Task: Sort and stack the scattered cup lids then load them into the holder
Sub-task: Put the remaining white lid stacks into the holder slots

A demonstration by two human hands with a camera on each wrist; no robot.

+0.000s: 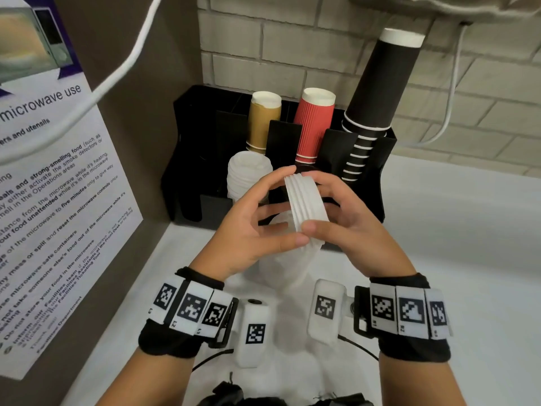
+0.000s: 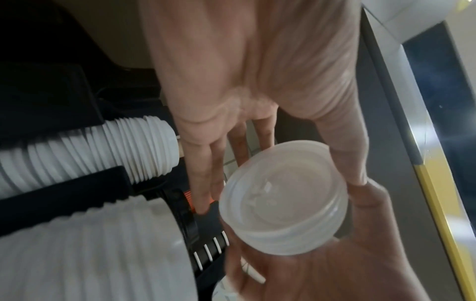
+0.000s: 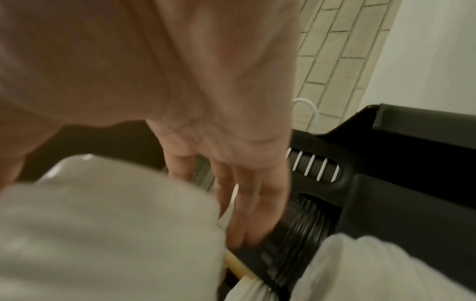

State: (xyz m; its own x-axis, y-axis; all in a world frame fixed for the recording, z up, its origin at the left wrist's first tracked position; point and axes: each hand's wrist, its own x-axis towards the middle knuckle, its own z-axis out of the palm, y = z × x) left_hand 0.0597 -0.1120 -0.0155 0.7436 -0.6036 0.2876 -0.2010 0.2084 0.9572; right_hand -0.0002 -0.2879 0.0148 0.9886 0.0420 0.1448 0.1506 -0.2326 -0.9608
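Note:
A short stack of white cup lids [image 1: 306, 206] is held on edge in front of the black holder [image 1: 202, 136]. My left hand [image 1: 272, 212] pinches it from the left with thumb and fingertips. From the right, my right hand [image 1: 336, 212] grips the stack, thumb on the near rim. In the left wrist view the lid stack [image 2: 283, 199] shows its round face above the right palm [image 2: 322, 275]. A tall column of white lids [image 1: 248, 174] sits in the holder's front left slot. Another white lid stack [image 1: 289, 259] lies on the counter under my hands.
Gold cups [image 1: 263, 118], red cups [image 1: 314, 124] and a tall column of black cups [image 1: 377, 92] stand in the holder's back slots. Black lids [image 3: 296, 224] fill a front slot. A poster panel [image 1: 58, 200] walls off the left. The white counter [image 1: 453, 259] stretches right.

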